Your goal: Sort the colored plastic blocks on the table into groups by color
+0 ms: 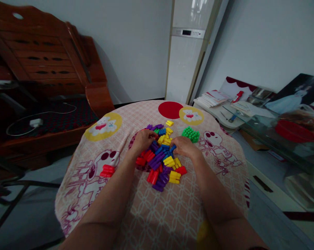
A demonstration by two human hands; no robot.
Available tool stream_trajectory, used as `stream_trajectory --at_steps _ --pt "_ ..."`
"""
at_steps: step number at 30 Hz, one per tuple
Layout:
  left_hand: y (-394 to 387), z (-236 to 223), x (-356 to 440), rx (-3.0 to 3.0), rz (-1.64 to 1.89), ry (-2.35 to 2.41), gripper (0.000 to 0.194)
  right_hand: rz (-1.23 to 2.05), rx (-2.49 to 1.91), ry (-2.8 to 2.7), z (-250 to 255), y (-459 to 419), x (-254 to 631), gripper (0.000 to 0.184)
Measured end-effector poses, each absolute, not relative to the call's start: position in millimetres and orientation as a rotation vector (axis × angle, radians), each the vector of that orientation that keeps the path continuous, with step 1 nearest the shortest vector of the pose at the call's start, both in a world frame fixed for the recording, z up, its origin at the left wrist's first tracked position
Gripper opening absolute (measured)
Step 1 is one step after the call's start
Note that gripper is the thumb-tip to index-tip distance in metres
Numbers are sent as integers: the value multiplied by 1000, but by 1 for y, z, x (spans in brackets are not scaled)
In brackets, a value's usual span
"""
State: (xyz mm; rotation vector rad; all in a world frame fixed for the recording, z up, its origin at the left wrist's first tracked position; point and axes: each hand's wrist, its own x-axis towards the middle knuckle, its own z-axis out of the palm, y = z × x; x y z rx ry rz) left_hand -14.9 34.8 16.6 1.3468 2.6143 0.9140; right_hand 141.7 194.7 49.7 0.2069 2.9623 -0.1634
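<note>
A loose pile of colourful plastic building blocks [157, 158] lies in the middle of the round table, in purple, blue, yellow, red and some green. My left hand [143, 140] reaches into its upper left side, fingers bent and closed together; what they hold is too small to make out. On the pile's right side, my right hand [185, 146] has its fingers curled in, with the thumb side at a blue block [173, 148]. Just beyond that hand sits a tight cluster of green blocks [191, 134]. Joined red blocks [107, 171] lie apart, left of my left forearm.
A patterned cloth [172, 215] covers the table. Behind it stand a wooden bench [47, 59] with a white charger [36, 122] and a tall white cabinet-like unit [185, 62]. To the right, a glass shelf [261, 130] carries papers, a red basket [296, 131] and a picture.
</note>
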Motion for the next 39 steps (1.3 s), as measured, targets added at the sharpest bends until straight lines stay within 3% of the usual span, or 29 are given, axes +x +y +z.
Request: stream_trajectory --at_steps 3,12,18,21,27,30,35,39 --pt "34 21 -15 1370 969 2560 32 -254 222 2921 55 196 143 19" --pt "32 17 -20 1411 1046 2429 27 -395 137 3051 47 169 133 30" --pt "31 19 -19 1306 1162 2416 29 -741 157 3019 53 175 135 19" --pt "30 20 -18 1271 1215 2382 30 -643 172 2961 58 177 139 14" --pt "31 19 -19 1257 1223 2361 29 -265 66 2926 55 156 137 37" --pt "31 21 -18 1274 1218 2333 29 -260 32 2946 50 150 135 36" --pt "26 34 -13 1405 997 2215 22 -571 65 3023 53 164 136 12" --pt "27 43 -3 1534 632 2144 18 -1062 358 3204 64 209 151 13"
